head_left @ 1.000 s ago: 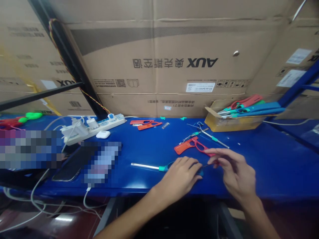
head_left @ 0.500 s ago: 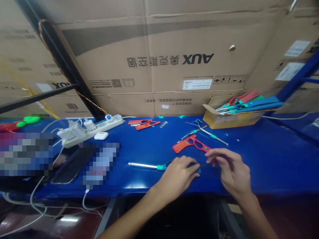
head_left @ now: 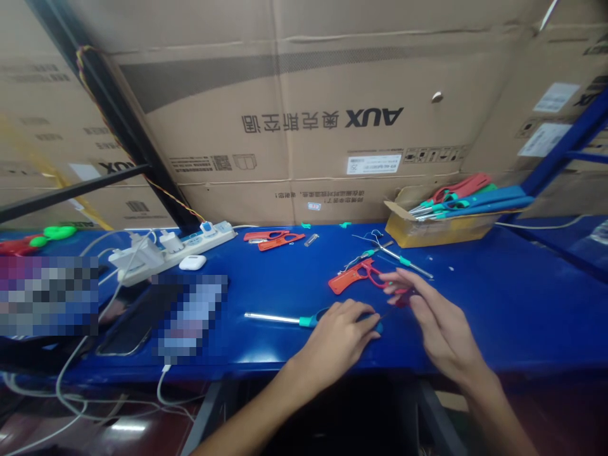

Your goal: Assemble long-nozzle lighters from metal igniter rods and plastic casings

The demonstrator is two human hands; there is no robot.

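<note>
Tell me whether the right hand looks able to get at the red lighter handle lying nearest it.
Probably yes: the right hand is close beside the red lighter handle, with no barrier visible between, though it seems busy holding a slim tool.

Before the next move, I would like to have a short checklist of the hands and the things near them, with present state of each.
1. Left hand on the blue lighter: ok, its fingers curl over the handle.
2. Right hand has the thin tool: ok, held in the fingers.
3. Tool tip seated in the handle: cannot tell, too blurred.
4. Red casing free of right hand: cannot tell, fingers overlap it in view.
5. Cardboard box away from both hands: ok.
</note>
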